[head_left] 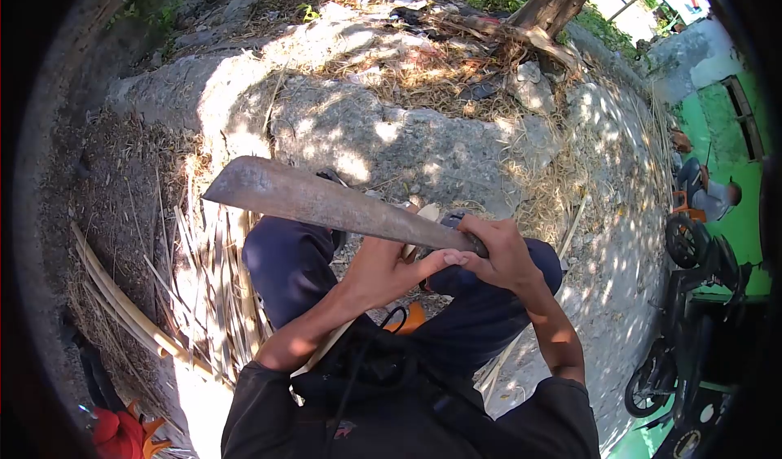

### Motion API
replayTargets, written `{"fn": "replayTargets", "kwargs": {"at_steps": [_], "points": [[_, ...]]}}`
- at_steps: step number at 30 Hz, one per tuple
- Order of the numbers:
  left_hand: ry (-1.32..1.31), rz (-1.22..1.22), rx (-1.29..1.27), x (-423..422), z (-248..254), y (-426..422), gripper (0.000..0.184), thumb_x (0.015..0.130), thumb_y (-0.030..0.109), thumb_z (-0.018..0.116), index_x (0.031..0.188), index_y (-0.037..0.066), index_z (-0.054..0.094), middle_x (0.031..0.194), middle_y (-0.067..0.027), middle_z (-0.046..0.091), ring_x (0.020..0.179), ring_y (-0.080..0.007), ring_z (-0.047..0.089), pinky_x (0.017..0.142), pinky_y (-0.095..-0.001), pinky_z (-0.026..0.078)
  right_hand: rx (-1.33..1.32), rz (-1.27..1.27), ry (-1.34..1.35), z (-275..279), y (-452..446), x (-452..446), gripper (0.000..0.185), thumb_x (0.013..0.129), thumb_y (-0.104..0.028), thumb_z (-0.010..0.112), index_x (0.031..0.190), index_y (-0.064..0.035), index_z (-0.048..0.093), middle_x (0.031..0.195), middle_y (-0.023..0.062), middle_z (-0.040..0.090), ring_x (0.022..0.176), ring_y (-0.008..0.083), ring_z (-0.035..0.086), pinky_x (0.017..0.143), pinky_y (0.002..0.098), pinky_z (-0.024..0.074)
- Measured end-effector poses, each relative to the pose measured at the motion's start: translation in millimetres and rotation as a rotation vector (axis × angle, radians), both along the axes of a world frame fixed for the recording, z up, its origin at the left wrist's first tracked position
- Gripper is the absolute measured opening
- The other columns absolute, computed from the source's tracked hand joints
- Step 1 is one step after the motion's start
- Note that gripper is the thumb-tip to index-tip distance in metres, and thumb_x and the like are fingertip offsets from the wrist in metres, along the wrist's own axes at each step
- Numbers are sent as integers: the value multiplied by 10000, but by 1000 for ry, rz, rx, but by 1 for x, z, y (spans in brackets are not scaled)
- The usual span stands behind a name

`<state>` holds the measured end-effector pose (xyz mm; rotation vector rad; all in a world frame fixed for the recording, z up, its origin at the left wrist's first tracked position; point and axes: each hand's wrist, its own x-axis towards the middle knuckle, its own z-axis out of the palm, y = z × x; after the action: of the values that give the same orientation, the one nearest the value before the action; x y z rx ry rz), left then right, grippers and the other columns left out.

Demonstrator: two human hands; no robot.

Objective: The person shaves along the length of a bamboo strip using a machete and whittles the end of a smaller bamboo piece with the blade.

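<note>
Clamped in the right hand (507,257), the machete (326,206) points far left past the left hand (381,272), whose grip I can't make out.

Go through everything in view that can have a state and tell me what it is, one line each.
Machete: bare blade, stained, held raised
Right hand: closed on the machete
Left hand: thumb extended, fingers partly hidden
Split strips: loose, heaped
Long curved pieces: bent, lying flat
Tree trunk: leaning
Motorbikes: standing, no rider visible
Person at the right: seated
</note>
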<state>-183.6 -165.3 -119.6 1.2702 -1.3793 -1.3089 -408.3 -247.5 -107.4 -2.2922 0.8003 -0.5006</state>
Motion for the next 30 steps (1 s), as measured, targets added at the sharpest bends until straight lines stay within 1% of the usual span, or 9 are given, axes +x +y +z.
{"fn": "replayTargets", "kwargs": {"at_steps": [4, 6, 13, 16, 21, 22, 24, 28, 30], "points": [[147, -26, 21, 5, 5, 1, 275, 928, 203, 789, 1125, 30, 705, 1009, -33, 618, 822, -91, 532, 659, -284, 420, 20, 17, 33, 2, 1, 1, 503, 915, -535, 734, 983, -45, 640, 667, 124, 597, 579, 329, 644, 535, 391, 477], [-52, -40, -68, 5, 1, -1, 271, 934, 198, 784, 1119, 17, 704, 1038, -36, 615, 822, -98, 541, 663, -294, 432, -45, 6, -19, 0, 0, 1, 516, 918, -548, 727, 981, -43, 639, 667, 123, 598, 576, 326, 642, 531, 390, 475], [-48, -1, -144, 2, -11, 0, 272, 945, 222, 778, 1114, 19, 713, 1012, -47, 605, 815, -119, 549, 659, -315, 431, -35, -1, -19, 0, 0, 1, 524, 915, -557, 728, 980, -44, 641, 662, 119, 589, 565, 322, 629, 523, 390, 465], [-66, 1, -218, 2, -7, -1, 289, 945, 247, 782, 1107, 17, 718, 1017, -71, 610, 823, -148, 567, 666, -329, 439, -38, 5, -9, 3, 0, 1, 521, 912, -554, 733, 978, -45, 641, 657, 116, 584, 558, 319, 622, 518, 390, 460], [-185, 30, -397, 4, -6, -2, 317, 945, 283, 756, 1120, 21, 718, 1026, -142, 622, 819, -288, 605, 708, -419, 465, -52, -11, -1, -1, 0, 0, 517, 901, -549, 741, 970, -48, 637, 652, 112, 582, 557, 311, 624, 514, 388, 456], [-185, 29, -397, 2, -6, -2, 317, 945, 283, 756, 1120, 21, 718, 1026, -142, 622, 819, -288, 605, 708, -419, 465, -52, -12, -1, -1, 0, 0, 517, 901, -549, 741, 970, -48, 637, 652, 112, 582, 557, 311, 624, 514, 388, 456], [-196, 105, -419, -1, -5, 1, 350, 965, 369, 716, 1127, 60, 739, 918, -181, 613, 898, -388, 599, 790, -495, 437, -65, -3, -3, -2, 0, 0, 516, 900, -549, 739, 976, -49, 639, 654, 117, 587, 561, 314, 631, 514, 390, 459], [-180, 87, -367, -3, -1, 2, 322, 960, 327, 717, 1112, 43, 729, 908, -180, 608, 870, -392, 599, 770, -503, 434, -42, 13, 10, -1, -1, 0, 512, 903, -547, 736, 985, -50, 642, 655, 120, 592, 567, 318, 640, 515, 393, 463], [-232, 94, -312, -3, 4, 5, 305, 944, 297, 730, 1085, 26, 723, 888, -179, 603, 844, -390, 597, 757, -504, 433, -42, 8, 6, -1, -1, 1, 613, 925, -609, 696, 927, 2, 648, 646, 116, 558, 536, 303, 623, 521, 374, 466]]}}
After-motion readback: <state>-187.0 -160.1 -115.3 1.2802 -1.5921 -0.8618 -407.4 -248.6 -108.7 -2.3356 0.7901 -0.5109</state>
